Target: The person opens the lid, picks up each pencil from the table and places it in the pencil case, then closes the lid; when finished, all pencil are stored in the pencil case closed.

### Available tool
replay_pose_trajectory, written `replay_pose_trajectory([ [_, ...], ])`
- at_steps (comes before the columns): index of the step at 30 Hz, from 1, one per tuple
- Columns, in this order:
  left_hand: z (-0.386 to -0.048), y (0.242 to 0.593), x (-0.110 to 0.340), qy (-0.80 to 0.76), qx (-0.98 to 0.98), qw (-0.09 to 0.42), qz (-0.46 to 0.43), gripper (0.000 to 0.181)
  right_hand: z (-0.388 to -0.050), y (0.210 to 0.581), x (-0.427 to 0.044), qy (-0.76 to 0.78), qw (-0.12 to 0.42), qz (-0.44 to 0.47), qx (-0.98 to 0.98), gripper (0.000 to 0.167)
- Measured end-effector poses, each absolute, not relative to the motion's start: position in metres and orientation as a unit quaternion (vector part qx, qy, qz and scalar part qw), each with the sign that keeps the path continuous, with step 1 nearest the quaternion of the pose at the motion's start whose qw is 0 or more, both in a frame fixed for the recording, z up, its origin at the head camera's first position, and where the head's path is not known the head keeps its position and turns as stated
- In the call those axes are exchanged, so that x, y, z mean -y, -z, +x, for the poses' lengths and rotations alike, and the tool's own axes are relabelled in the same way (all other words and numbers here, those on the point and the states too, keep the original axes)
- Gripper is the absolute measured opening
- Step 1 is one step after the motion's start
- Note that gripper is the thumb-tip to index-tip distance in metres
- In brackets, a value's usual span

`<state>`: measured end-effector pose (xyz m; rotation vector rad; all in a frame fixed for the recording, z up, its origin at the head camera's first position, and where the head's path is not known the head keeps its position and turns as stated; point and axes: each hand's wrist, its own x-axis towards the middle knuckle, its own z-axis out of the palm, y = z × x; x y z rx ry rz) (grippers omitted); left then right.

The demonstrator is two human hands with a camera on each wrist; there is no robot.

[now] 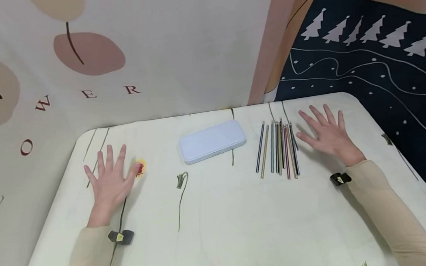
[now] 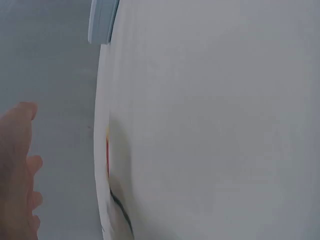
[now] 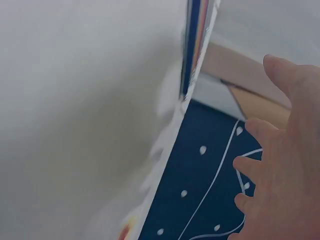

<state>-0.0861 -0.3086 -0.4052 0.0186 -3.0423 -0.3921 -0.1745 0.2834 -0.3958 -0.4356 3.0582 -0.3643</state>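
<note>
My left hand (image 1: 110, 184) is held with spread, straight fingers over the left side of the table, holding nothing. On the right, my right hand (image 1: 326, 136) also has its fingers spread, just beside a group of pencils (image 1: 273, 153). Those pencils lie roughly side by side in several dark, tan and reddish colours. Between the hands lies a pale blue pencil case (image 1: 213, 141), its lid down. The left wrist view shows one end of the case (image 2: 102, 22) past the left hand (image 2: 17, 170). In the right wrist view the pencils (image 3: 192, 50) appear beyond the right hand (image 3: 285, 155).
A white cloth with printed flowers and stems covers the table (image 1: 240, 221). Behind it hangs a pale curtain (image 1: 193, 48) with letters and leaf shapes. At the right is a dark blue cloth (image 1: 359, 67) with white trees. Each wrist wears a small black strap device (image 1: 121, 237).
</note>
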Motion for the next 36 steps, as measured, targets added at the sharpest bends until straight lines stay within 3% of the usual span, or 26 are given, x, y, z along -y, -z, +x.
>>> replay_pose_trajectory([
  [15, -0.11, 0.408, 0.262, 0.178, 0.983, 0.037, -0.022, 0.074, -0.178, 0.392, -0.224, 0.195, -0.007, -0.228, -0.954, 0.066],
  [28, -0.132, 0.425, 0.21, 0.246, 0.965, -0.006, -0.086, 0.075, -0.176, 0.398, -0.146, 0.204, 0.0, -0.326, -0.923, 0.06],
  [36, -0.144, 0.429, 0.195, 0.324, 0.939, -0.057, -0.097, 0.078, -0.174, 0.404, -0.111, 0.213, 0.017, -0.374, -0.903, 0.059],
])
